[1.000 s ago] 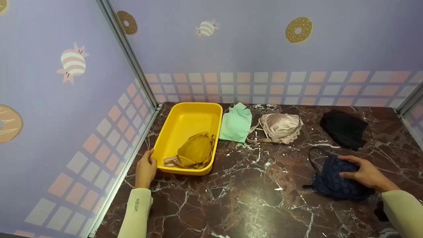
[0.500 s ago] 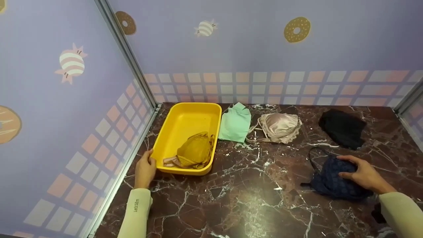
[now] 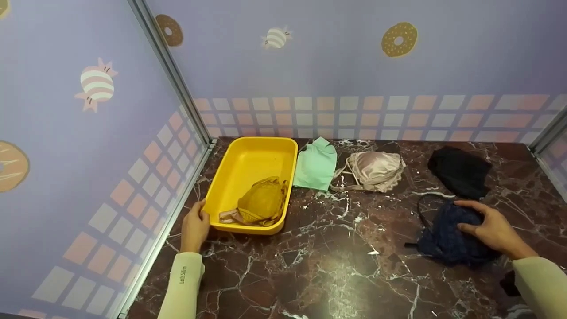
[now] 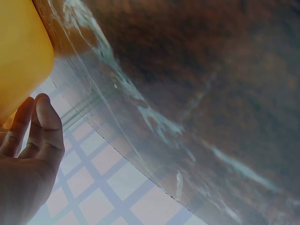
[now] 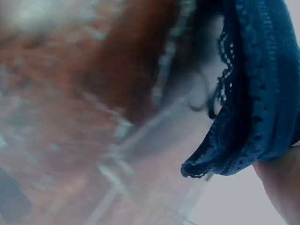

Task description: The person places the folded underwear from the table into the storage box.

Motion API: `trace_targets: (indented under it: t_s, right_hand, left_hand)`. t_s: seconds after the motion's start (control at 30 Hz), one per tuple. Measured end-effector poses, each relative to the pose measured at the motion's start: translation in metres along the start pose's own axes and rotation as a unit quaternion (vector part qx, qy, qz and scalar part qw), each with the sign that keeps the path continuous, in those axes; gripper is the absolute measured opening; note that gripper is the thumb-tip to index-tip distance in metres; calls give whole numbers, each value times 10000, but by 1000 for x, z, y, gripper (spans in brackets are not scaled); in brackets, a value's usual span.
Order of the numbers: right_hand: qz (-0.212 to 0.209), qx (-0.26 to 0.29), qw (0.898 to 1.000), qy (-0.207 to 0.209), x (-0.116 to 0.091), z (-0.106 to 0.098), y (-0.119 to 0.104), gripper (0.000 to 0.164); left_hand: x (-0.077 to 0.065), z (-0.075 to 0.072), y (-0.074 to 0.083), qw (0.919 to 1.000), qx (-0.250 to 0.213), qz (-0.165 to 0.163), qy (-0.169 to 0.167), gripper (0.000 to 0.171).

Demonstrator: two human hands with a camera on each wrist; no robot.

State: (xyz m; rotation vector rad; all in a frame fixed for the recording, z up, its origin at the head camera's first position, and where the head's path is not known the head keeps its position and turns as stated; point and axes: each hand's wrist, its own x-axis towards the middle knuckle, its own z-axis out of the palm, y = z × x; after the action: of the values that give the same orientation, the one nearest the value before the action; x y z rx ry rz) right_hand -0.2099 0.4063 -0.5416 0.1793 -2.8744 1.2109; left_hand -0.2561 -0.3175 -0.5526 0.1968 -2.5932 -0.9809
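Note:
In the head view a yellow plastic basin (image 3: 246, 230) stands at the left, with a mustard-yellow bra (image 3: 261, 201) inside its near end. My left hand (image 3: 195, 226) grips the basin's near left corner, thumb at the rim. The left wrist view has the fingers (image 4: 49, 117) against the yellow wall (image 4: 23, 61). At the right, my right hand (image 3: 498, 230) holds a navy bra (image 3: 452, 235) between thumb and fingers, its dark strap looping to the left. Seen from the right wrist, the bra's lace-edged cup (image 5: 262, 93) hangs above the tabletop and covers most of the hand.
A mint-green cloth garment (image 3: 316, 166) lies right beside the basin. Farther right are a beige satin bra (image 3: 376, 170) and a black folded garment (image 3: 460, 170). Another dark item (image 3: 509, 283) shows partly behind the right sleeve. Patterned walls enclose the dark marble table (image 3: 310, 266).
My right hand and the navy bra have shifted slightly, the bra's top rising a little in the head view. The left hand and basin stay put.

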Motion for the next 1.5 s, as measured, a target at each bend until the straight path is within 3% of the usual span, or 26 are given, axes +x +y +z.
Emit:
trace_targets:
  t_s: [0.17,0.33,0.6,0.87,1.23,1.37,1.5]
  right_hand:
    - [-181,-127,9995,240,4,-10,-22,63]
    - [-649,-244,9960,555,10,-14,-44,60]
    - [-1225,-349,9835,1287,26,-11,-84,63]
    - [-1746,-94,9647,1970,45,4,-133,67]
    - [-2605,398,9375,2274,75,33,-194,66]
    - [-2820,722,9292,2278,74,45,-235,61]
    - [-2881,1086,9281,2095,72,57,-270,58]
  left_hand:
    - [0,-1,0,10000,-11,15,26,38]
    - [0,-1,1,10000,17,25,27,38]
    - [-2,-1,3,10000,4,40,12,39]
    - [-2,-1,3,10000,30,27,25,39]
    - [-3,0,5,9998,164,-102,-38,40]
    - [-3,0,5,9998,166,-79,2,39]
    - [-3,-1,4,9998,169,-66,49,38]
